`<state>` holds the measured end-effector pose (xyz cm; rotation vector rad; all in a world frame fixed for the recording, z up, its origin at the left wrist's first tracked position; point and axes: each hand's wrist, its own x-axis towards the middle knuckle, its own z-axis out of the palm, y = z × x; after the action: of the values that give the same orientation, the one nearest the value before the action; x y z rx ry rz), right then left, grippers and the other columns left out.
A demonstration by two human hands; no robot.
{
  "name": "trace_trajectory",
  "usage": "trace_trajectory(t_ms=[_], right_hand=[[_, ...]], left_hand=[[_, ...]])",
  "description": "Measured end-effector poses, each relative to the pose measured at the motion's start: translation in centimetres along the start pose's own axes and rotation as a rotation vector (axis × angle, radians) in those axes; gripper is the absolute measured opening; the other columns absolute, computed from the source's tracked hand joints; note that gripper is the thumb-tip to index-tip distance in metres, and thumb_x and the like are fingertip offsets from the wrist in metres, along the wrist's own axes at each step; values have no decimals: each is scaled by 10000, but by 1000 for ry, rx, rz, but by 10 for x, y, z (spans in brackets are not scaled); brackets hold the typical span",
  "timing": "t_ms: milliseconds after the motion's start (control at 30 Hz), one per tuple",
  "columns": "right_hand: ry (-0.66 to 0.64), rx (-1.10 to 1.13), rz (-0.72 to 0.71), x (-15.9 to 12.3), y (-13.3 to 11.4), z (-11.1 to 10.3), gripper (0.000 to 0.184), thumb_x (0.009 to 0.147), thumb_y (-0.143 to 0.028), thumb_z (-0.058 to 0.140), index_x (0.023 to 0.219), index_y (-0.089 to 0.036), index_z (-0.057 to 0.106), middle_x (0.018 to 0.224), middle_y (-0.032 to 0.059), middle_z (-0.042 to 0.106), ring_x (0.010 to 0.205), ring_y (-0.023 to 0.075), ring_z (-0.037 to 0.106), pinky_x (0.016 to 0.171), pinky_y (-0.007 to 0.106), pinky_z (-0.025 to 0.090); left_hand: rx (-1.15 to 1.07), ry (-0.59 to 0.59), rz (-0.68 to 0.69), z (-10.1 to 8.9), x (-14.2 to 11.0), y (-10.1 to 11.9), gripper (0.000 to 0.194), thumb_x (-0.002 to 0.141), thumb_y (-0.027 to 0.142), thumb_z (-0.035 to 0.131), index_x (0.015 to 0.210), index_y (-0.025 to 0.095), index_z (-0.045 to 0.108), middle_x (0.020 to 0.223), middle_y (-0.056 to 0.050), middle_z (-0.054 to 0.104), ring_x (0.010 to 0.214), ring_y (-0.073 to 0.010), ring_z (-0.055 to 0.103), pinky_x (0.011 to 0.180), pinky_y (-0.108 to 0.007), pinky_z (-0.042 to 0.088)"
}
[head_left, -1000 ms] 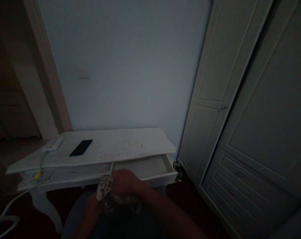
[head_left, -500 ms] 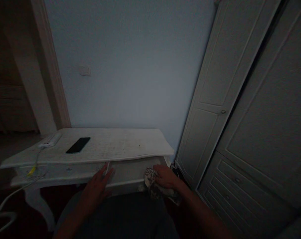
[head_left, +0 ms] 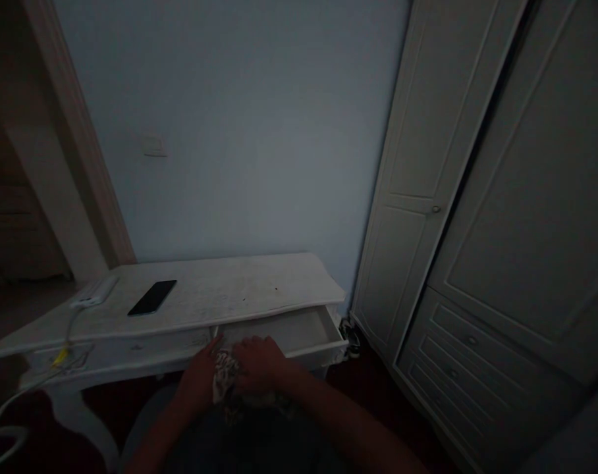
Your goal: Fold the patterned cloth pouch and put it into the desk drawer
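A patterned cloth, light with dark markings, is bunched in my right hand, whose fingers are closed on it. This hand is at the left part of the pulled-out drawer, over its front edge. My left hand is right beside the cloth, holding the drawer at its left front corner; its fingers are partly hidden. The drawer belongs to a worn white table and its visible right part shows a bare pale bottom.
A black phone and a white power strip lie on the tabletop's left side. A cable with a yellow piece hangs in front. Shoes are on the floor by the table's right end. A white wardrobe stands at right.
My right hand has moved left with the cloth, from the drawer's right side to beside my left hand. The left hand stays at the drawer's left corner. The view has shifted slightly.
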<state>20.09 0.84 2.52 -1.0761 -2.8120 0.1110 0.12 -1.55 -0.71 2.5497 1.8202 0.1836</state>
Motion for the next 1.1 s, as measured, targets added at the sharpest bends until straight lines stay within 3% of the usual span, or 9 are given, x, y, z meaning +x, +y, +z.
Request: trace_trajectory(t_ms=[133, 200, 333, 400, 600, 700, 833, 967, 1100], right_hand=[[52, 56, 68, -54, 40, -10, 665, 847, -584, 733, 1407, -273, 553, 1266, 102, 663, 1129, 324, 640, 914, 443, 536], [68, 76, 88, -83, 65, -14, 701, 820, -537, 773, 1439, -295, 548, 1262, 88, 654, 1145, 317, 623, 963, 433, 505], [78, 112, 139, -134, 110, -20, 743, 764, -401, 807, 1452, -256, 568, 1329, 121, 619, 1231, 340, 567, 1058, 459, 443], [124, 190, 152, -155, 128, -21, 691, 770, -330, 759, 1432, -232, 587, 1349, 131, 605, 1260, 335, 549, 1080, 460, 430], [546, 594, 251, -185, 156, -31, 598, 875, -300, 577, 1464, -216, 518, 1411, 129, 600, 1291, 318, 567, 1119, 500, 427], [702, 572, 274, -173, 145, -48, 615, 902, -310, 566, 1504, -224, 477, 1462, 130, 562, 1356, 322, 521, 1164, 510, 388], [542, 442, 102, -125, 109, -53, 736, 845, -319, 650, 1551, -225, 464, 1531, 145, 497, 1441, 337, 436, 1222, 517, 323], [258, 280, -25, -57, 71, -12, 910, 809, -354, 767, 1628, -280, 376, 1629, 147, 425, 1495, 351, 388, 1229, 542, 302], [-44, 102, -94, -14, 50, 45, 756, 903, -549, 731, 1586, -420, 433, 1670, 151, 392, 1489, 454, 390, 1116, 733, 345]], left_hand=[[111, -45, -6, -10, 2, 18, 381, 922, 116, 503, 1123, 228, 807, 1269, -113, 778, 1511, -351, 458, 1315, -584, 166], [97, -98, 2, -15, 6, 34, 414, 917, 83, 487, 1162, 221, 791, 1242, -121, 780, 1407, -333, 573, 1306, -580, 172], [5, -225, 1, -15, 19, 65, 518, 921, 207, 594, 1437, 215, 635, 1382, -146, 718, 1289, -325, 664, 1112, -473, 477], [-3, -238, -3, -12, 23, 75, 524, 948, 255, 574, 1471, 231, 604, 1382, -146, 721, 1259, -330, 685, 1030, -451, 525], [-24, -273, -2, -6, 6, 87, 450, 959, 259, 522, 1383, 293, 669, 1302, -106, 766, 1215, -304, 714, 1023, -432, 527], [-24, -309, -7, -1, -8, 92, 494, 955, 230, 503, 1426, 286, 644, 1326, -112, 756, 1223, -307, 711, 1022, -444, 534], [-14, -330, -8, 4, -23, 95, 497, 954, 189, 461, 1397, 280, 666, 1337, -112, 750, 1225, -304, 712, 1019, -444, 538], [-50, -351, -33, 6, -36, 94, 493, 935, 190, 469, 1367, 284, 687, 1331, -109, 756, 1202, -301, 722, 1011, -434, 539], [-82, -331, -35, 9, -44, 93, 475, 920, 219, 498, 1341, 308, 699, 1317, -86, 760, 1195, -294, 717, 1021, -426, 531]])
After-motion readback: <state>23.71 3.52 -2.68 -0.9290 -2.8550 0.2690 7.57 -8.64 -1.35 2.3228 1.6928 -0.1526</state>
